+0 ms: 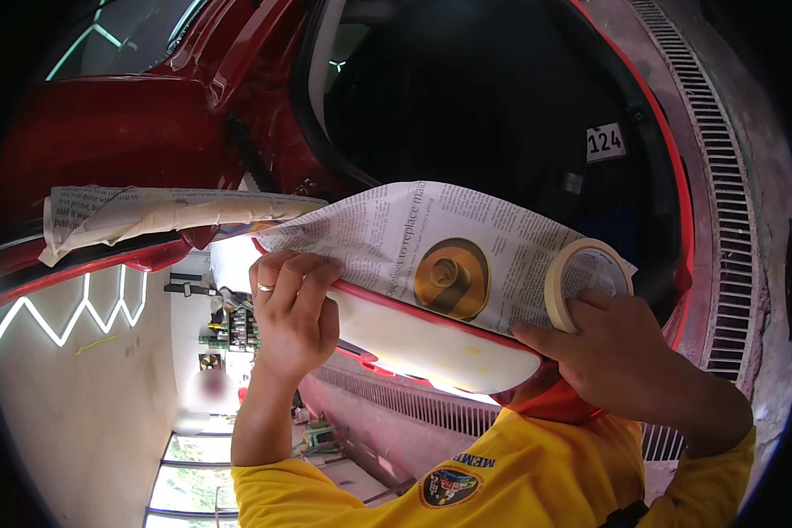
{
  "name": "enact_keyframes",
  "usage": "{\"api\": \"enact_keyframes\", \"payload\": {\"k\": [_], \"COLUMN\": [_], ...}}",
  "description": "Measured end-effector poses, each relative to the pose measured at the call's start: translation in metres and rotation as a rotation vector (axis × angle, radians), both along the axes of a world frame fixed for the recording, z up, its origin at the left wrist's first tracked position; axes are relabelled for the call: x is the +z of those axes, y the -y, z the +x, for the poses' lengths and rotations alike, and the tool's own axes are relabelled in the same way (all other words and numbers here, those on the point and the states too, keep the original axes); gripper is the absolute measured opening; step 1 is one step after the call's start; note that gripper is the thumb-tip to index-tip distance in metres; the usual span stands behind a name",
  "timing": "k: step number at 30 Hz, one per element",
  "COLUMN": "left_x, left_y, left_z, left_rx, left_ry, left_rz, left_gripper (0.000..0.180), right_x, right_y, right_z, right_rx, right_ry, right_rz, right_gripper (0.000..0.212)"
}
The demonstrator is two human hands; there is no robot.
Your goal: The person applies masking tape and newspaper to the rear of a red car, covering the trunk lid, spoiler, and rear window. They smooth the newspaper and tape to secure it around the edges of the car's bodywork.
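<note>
your left hand is partly closed, fingers bent and the fingertips set at the lower left edge of the newspaper, against the rim of the pale panel; whether you pinch the paper or only press it, i cannot tell. your right hand is curled around the lower side of the tape roll, with your thumb lying along the panel's rim at the sheet's right end. the papering looks part-way along. the sheet lies along the red upper edge of the panel, between your two hands, and on the left a longer paper piece carries a crinkled beige strip that looks like tape, running beside the red car body. what seems unfinished is the far side of the sheet: it bulges up loose in front of the dark opening, with no tape visible along that curved edge. the pale face of the panel is bare, too. whether tape already fixes the paper along the red rim does not show clearly, so i cannot call that edge done.
</note>
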State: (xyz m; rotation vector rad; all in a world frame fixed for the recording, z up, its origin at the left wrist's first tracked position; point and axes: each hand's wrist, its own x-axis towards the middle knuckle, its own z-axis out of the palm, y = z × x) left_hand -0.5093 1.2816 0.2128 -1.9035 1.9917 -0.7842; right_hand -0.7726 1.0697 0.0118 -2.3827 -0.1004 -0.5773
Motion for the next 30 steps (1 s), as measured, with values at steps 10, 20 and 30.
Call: {"api": "enact_keyframes", "payload": {"k": [10, 20, 30], "left_x": [-0.016, -0.018, -0.038], "left_y": [0.003, 0.006, 0.017], "left_z": [-0.017, -0.015, -0.036], "left_rx": [0.028, 0.027, -0.034], "left_ry": [-0.137, -0.209, -0.272], "left_rz": [0.035, 0.03, 0.09], "left_gripper": [0.036, 0.037, 0.038], "right_x": [-0.007, -0.001, -0.014], "right_y": [0.0, 0.006, 0.006], "right_z": [-0.001, 0.0, 0.003], "right_rx": [0.01, 0.095, 0.045], "right_ry": [-0.026, -0.032, 0.047], "right_rz": [0.069, 0.114, 0.119], "right_gripper": [0.046, 0.045, 0.03]}}
